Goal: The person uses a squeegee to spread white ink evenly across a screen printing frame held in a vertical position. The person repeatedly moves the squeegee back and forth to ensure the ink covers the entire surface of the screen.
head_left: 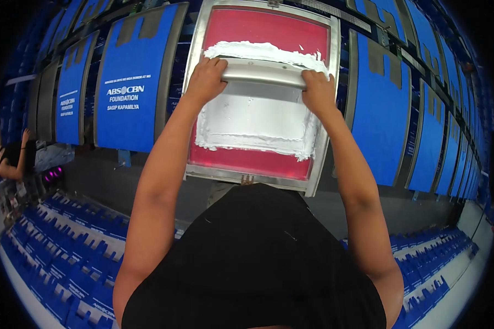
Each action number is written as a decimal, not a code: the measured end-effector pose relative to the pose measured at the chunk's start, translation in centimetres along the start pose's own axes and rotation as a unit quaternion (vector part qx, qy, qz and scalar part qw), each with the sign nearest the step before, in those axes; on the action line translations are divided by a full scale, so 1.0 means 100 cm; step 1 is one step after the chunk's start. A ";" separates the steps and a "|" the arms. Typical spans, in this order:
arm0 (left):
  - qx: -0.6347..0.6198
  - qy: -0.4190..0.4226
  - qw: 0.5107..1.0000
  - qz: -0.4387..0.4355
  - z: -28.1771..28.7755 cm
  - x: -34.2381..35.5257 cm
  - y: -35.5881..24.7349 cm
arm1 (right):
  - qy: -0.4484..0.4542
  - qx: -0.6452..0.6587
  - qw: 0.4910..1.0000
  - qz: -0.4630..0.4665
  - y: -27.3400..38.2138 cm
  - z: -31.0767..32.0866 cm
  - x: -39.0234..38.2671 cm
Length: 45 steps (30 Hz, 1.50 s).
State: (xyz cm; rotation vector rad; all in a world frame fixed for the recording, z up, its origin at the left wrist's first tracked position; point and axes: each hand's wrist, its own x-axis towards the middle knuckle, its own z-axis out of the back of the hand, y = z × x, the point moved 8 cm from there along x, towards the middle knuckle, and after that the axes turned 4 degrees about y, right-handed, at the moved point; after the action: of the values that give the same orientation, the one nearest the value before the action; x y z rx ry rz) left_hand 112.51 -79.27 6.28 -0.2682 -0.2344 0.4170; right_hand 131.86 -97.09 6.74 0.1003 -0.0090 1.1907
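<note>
Over the middle of the printing screen (258, 24), we have both hands clamped on one squeegee (263, 72), a long pale metal-handled bar lying crosswise. Our left hand (206, 79) grips its left end with the fingers curled over the top edge, and our right hand (318, 90) grips its right end the same way, so the two hands sit well apart with the bare handle showing between them. The squeegee rests in the upper half of the screen, its blade hidden behind the handle. Just beyond it lies a thick ridge of white ink (263, 52) running from side to side, and below it a wide smeared patch of the same ink covers the mesh down toward the near edge. The mesh around the ink is red, and a grey metal frame borders it on all sides.

To either side of the screen we see blue fabric bags stretched flat on boards: a printed blue bag (129, 88) with white lettering on the left, and an unprinted blue bag (379, 104) on the right, with more of each curving off toward the rim. Beneath the row, stacks of blue bags (71, 257) lie in rows on the floor. At the far left another person (11, 159) in a dark top bends over.
</note>
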 end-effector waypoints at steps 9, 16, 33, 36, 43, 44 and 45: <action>-0.061 0.152 0.986 0.022 0.033 -0.144 -0.058 | 0.134 0.095 0.986 0.008 0.065 0.038 -0.140; -0.121 0.121 0.985 0.038 0.017 -0.176 -0.072 | 0.175 0.098 0.979 -0.044 0.076 0.022 -0.174; -0.040 0.147 0.983 0.105 0.010 -0.033 -0.001 | 0.178 0.007 0.983 -0.045 0.014 0.021 -0.030; -0.107 0.092 0.990 0.013 0.019 -0.151 -0.044 | 0.199 0.058 0.978 -0.035 0.062 0.021 -0.141; -0.025 0.111 0.990 0.087 -0.007 -0.042 -0.003 | 0.180 -0.028 0.982 -0.056 0.014 -0.022 -0.048; -0.026 0.139 0.984 0.111 -0.014 -0.009 0.014 | 0.127 -0.033 0.990 -0.055 -0.002 -0.017 -0.013; -0.022 0.117 0.987 0.106 -0.005 0.017 0.023 | 0.119 -0.031 0.991 -0.045 -0.003 0.000 0.017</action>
State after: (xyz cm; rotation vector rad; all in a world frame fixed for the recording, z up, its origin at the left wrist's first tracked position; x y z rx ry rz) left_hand 113.34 -76.66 5.42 -0.3836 0.0158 0.5872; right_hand 132.78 -95.62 6.78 -0.0960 0.1654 1.1057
